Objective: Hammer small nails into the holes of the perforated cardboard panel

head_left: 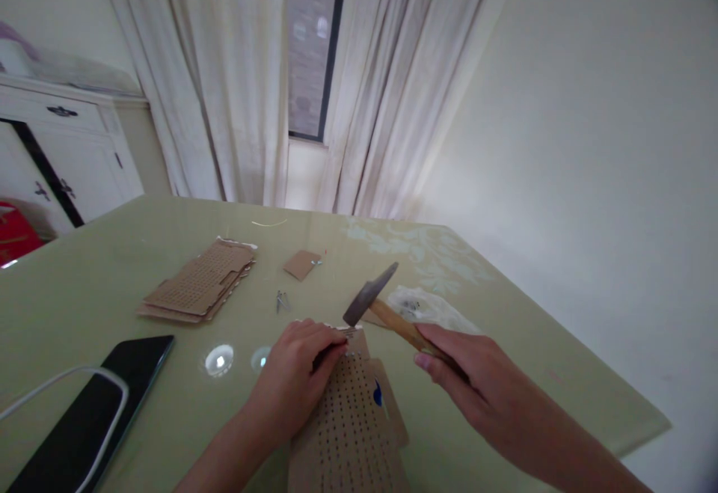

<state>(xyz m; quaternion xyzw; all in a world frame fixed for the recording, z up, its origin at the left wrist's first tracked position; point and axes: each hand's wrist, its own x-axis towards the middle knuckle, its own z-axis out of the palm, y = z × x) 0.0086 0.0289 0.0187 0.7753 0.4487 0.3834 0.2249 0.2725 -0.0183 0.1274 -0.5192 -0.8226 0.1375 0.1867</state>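
My right hand (465, 377) grips the wooden handle of a hammer (381, 304), whose dark metal head hangs just above the top edge of a perforated cardboard piece (351, 426). My left hand (297, 373) rests on that cardboard near its top, fingers curled and pinched together under the hammer head; what they pinch is too small to make out. The cardboard lies on the pale green table (112, 283) right in front of me.
A stack of perforated cardboard sheets (199, 289) lies at centre left, a small cardboard scrap (301, 263) and a few nails (281, 301) beyond my hands. A clear plastic bag (429, 307) sits behind the hammer. A dark tablet (93, 411) with a white cable (61, 381) is at lower left.
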